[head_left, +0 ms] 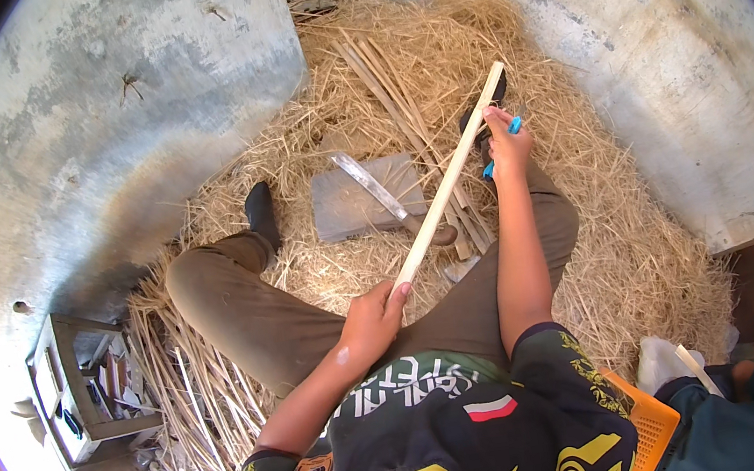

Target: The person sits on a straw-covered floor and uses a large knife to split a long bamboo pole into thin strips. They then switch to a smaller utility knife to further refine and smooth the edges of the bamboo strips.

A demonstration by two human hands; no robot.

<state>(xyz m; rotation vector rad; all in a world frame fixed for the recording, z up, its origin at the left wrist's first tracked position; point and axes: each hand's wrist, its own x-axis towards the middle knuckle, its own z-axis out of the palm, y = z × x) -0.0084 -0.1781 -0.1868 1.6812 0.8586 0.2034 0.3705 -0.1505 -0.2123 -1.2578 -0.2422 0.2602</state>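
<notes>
A long pale strip of split bamboo or wood (450,175) slants across my lap, its far end up and to the right. My left hand (376,322) is closed around its near end, thumb lying along it. Farther up, my right hand (509,142) pinches the strip near the far end. Something bright blue (514,125) sticks out on both sides of that hand; most of it is hidden in the palm, so its kind is unclear. Between my legs a big knife (369,186) with a rounded wooden handle rests across a flat grey block (341,210).
More strips (385,84) lie beyond the block on straw-like shavings (455,23). Thin sticks (199,398) are heaped at left, beside a wooden box (82,366) of odds and ends. An orange basket (649,419) and another person's teal clothing (749,425) are at lower right. Walls (143,95) curve around.
</notes>
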